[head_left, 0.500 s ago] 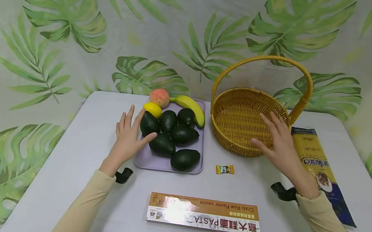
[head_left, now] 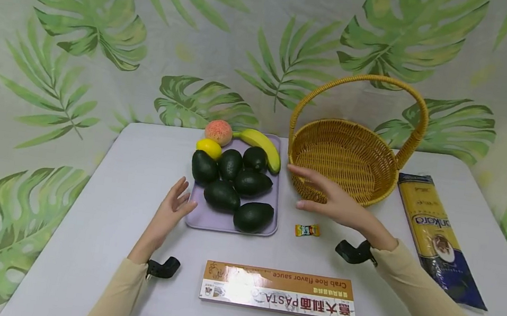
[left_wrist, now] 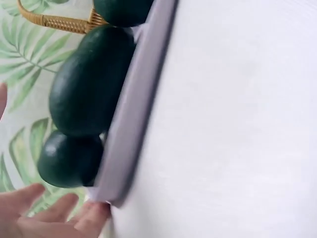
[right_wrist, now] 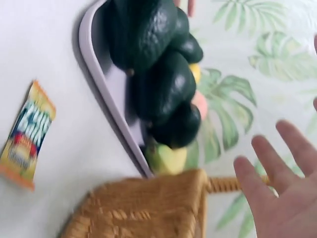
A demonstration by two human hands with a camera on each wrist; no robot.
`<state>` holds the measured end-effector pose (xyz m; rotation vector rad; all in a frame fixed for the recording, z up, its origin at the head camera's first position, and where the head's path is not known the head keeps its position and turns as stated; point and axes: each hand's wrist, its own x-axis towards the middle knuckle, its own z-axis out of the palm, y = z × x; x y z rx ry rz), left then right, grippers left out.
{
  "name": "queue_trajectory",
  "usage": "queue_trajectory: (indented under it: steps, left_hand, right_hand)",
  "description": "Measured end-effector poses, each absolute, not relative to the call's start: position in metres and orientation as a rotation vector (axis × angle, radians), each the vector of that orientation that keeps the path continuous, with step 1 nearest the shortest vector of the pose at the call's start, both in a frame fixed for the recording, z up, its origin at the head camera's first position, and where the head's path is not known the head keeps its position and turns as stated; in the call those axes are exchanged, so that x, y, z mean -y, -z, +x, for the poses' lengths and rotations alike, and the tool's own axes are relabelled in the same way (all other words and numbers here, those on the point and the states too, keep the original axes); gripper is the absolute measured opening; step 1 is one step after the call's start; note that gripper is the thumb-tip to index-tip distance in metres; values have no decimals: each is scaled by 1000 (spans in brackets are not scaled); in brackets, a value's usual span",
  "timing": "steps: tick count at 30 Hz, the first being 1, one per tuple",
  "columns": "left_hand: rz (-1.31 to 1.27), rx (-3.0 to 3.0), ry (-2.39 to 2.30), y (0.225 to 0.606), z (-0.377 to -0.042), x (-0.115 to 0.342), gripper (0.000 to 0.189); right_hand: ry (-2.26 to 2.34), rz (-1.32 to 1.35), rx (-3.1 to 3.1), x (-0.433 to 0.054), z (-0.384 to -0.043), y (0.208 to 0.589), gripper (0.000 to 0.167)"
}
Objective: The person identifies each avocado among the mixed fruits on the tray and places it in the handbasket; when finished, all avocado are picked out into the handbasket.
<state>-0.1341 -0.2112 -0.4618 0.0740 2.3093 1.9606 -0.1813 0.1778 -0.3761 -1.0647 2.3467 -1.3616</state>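
My left hand [head_left: 167,217] hovers at the left edge of a lavender tray [head_left: 199,220], its fingers loosely bent and nothing in them. On that tray lie several dark green avocados [head_left: 252,217], a lemon [head_left: 209,148], a peach [head_left: 219,132] and a banana [head_left: 262,144]. My right hand [head_left: 341,204] is in front of a wicker basket [head_left: 345,154], overlapping its front wall in the head view; its fingers are extended and hold nothing. A small wrapped snack [head_left: 307,230] lies below that hand, printed orange and green in the right wrist view.
A long pasta box [head_left: 279,291] lies flat near the front of the white table. At the right is a yellow and blue bag of pasta [head_left: 442,241]. The basket's tall handle [head_left: 365,79] arches up before a leaf-print cloth backdrop [head_left: 291,51].
My left hand has drawn back toward me, away from the avocados. My right hand has swung left, from over the basket to its front left side. The objects stay where they were.
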Motion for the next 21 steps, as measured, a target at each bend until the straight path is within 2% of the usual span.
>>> queue_trajectory:
  steps: [13, 21]
  left_hand:
    - [146, -2198, -1923, 482, -130, 219, 94]
    - [223, -2174, -1858, 483, -134, 225, 98]
  right_hand:
    - [1125, -1264, -1819, -129, -218, 392, 58]
    - [887, -1313, -1741, -101, -224, 399, 52]
